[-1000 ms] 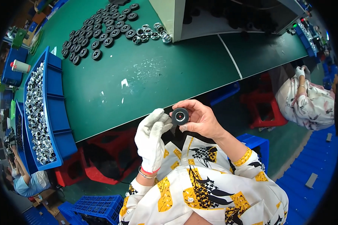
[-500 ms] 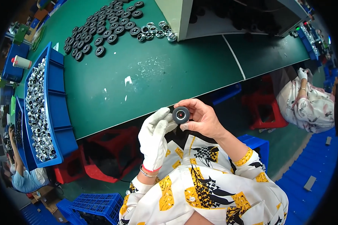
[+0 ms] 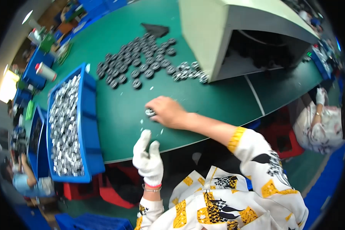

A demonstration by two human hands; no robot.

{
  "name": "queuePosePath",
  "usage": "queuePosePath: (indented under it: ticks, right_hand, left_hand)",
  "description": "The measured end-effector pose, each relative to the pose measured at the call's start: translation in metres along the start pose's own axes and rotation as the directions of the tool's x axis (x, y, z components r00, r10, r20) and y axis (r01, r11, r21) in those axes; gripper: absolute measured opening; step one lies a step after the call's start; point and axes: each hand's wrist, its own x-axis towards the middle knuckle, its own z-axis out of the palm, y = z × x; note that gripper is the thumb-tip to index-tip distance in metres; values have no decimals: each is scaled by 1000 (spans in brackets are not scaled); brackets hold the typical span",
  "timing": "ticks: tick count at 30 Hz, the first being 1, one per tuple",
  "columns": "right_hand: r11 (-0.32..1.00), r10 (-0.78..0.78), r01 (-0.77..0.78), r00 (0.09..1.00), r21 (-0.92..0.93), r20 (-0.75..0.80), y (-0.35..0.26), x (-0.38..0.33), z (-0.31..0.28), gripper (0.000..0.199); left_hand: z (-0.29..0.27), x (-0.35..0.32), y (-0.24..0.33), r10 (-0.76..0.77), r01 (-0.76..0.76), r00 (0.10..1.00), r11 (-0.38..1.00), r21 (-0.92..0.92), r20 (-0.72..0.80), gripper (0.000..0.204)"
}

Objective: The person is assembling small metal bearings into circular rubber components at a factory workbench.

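Holding our gloved left hand [image 3: 147, 163] aside, fingers parted and empty, we should steady the dark wheel [image 3: 150, 112] by its rim, on or above the desk [image 3: 159, 90], we cannot tell which, pinched by our right hand [image 3: 168, 111].

The green worktop [image 3: 122, 130] looks smooth with a soft sheen, the black wheels [image 3: 137, 83] have matt, rubber-like rims, and the silvery hubs [image 3: 184, 73] gleam like polished metal or chromed plastic. The wheel [image 3: 150, 112] in the right hand [image 3: 168, 111] shows a bright, metallic-looking face, though blurred, and the bin [image 3: 91, 126] is smooth blue plastic. Matt white cloth gloves the left hand [image 3: 147, 163], the bracelet [image 3: 151, 189] is shiny metal, and the printed shirt [image 3: 226, 203] is smooth woven-looking fabric.
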Motion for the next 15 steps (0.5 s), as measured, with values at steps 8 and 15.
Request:
queuePosePath:
  ticks: [8,15]
  right_hand:
    - [952,-9,-68,969,-298,-248,20,56,11,28]
    - [982,-43,-50,882,-185,-469,47,-56,-134,13]
  left_hand:
    - [6,16,-17,39,-70,993,955,288,111,42]
    - [16,21,-11,87,-97,995,936,340,44,42]
